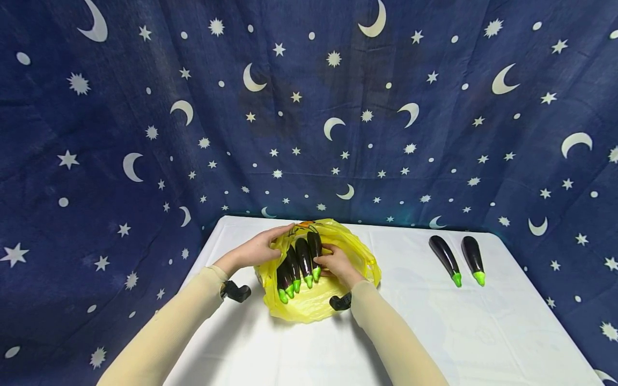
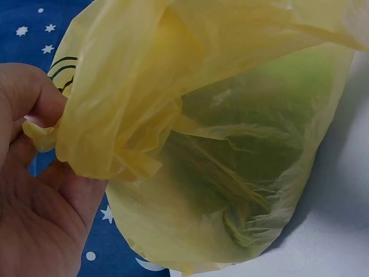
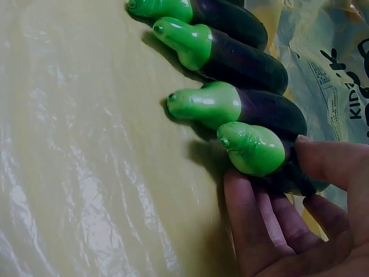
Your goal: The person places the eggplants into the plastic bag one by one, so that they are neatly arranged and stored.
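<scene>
A yellow plastic bag (image 1: pixel 309 312) lies on the table with its mouth spread wide. Several dark purple eggplants with green stems, such as this eggplant (image 1: pixel 303 256), sit in a row at its left side. My left hand (image 1: pixel 256 250) holds the bag's left rim; in the left wrist view, a fold of yellow plastic (image 2: pixel 40 135) pokes out between its fingers. Inside the bag my right hand (image 3: pixel 300 236) grips the rightmost eggplant (image 3: pixel 259 151), thumb on one side and fingers on the other. That eggplant leans against its neighbour (image 3: pixel 210 105).
Two more eggplants lie at the right of the white table (image 1: pixel 410 332), the nearer-in eggplant (image 1: pixel 444 257) and the outer eggplant (image 1: pixel 472 257). A dark blue curtain (image 1: pixel 309 134) with moons and stars hangs behind the table.
</scene>
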### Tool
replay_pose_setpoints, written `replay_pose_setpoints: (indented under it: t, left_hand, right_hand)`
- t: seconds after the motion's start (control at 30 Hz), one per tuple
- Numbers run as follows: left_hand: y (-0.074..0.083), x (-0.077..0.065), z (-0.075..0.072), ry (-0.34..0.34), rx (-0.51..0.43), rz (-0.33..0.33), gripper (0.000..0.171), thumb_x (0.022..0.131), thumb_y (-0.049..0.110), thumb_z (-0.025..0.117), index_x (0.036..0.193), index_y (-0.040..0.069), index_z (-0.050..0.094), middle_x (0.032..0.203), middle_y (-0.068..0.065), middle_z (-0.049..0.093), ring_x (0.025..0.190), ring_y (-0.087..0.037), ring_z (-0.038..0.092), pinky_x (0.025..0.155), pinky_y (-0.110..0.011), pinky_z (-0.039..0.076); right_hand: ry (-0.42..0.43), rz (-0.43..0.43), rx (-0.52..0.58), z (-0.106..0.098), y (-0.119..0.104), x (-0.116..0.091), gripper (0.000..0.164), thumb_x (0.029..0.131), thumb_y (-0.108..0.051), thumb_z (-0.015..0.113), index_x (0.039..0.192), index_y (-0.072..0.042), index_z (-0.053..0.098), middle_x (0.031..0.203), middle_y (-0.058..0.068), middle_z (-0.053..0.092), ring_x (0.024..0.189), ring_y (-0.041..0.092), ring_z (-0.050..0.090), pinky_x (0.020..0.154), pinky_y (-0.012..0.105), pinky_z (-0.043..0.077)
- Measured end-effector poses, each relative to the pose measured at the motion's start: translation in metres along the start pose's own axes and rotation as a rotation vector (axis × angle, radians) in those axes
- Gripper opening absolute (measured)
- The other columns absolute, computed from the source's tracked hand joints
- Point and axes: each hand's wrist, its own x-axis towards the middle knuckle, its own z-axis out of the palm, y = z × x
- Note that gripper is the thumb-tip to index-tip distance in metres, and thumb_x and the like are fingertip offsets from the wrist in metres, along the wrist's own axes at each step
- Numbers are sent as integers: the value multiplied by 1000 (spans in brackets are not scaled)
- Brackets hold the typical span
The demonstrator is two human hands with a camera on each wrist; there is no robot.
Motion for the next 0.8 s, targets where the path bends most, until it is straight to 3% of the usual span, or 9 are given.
replay_pose_setpoints:
  t: [0.53,0.8]
  left_hand:
    - [1,-1,1,0,-3,-11,80,89,-3,57,162,14,31,165,-6,32,150,-25,29,121,-48,25]
    - [1,-2,2,1,-6,-19,80,89,-2,57,163,16,31,165,-5,32,150,-25,29,121,-49,25]
  right_hand:
    - [70,-27,-125,7,3,2,66,90,-5,73,150,3,45,114,22,62,81,23,64,68,36,60]
    - [97,-58,-177,9,2,-3,61,91,-6,73,146,6,48,110,22,60,82,26,63,71,41,60]
